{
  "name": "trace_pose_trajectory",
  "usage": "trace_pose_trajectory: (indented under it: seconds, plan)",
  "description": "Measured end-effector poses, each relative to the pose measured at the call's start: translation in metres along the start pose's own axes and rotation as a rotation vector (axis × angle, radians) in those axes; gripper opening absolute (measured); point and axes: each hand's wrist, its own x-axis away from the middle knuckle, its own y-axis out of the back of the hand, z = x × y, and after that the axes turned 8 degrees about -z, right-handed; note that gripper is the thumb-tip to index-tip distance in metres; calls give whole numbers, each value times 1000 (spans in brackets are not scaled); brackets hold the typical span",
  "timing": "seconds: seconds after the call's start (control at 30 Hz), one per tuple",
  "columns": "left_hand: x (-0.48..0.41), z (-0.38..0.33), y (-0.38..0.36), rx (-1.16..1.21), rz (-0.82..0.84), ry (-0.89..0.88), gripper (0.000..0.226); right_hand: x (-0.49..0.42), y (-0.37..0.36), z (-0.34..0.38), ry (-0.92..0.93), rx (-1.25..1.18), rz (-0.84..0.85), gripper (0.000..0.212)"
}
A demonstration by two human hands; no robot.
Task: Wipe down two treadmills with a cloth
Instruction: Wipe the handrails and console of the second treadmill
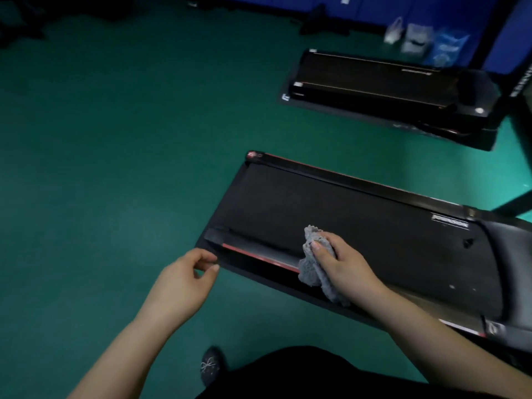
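A black treadmill [331, 203] with red side trim lies low on the green floor in front of me. My right hand [339, 263] grips a grey knitted cloth [312, 263] against the treadmill's near side rail, at the belt's edge. My left hand [184, 279] hovers beside the treadmill's near rear corner with fingers loosely curled and nothing in it. A second black treadmill [383, 82] stands farther back at the upper right.
Green floor [115, 139] spreads to the left. Plastic bags [426, 38] stand against a blue wall behind the far treadmill. A dark upright post [521, 197] rises at the right edge. My dark shoe [211, 365] is at the bottom.
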Motion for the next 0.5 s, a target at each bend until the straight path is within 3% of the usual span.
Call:
trace_pose_trajectory:
  seconds: [0.23,0.5]
  plan:
    - [-44,104,94,-48,-46,93,11,-20,-120,93,99,77,73,36]
    - [-129,153,143,-49,-40,124,12,-76,-195,155,96,127,136,38]
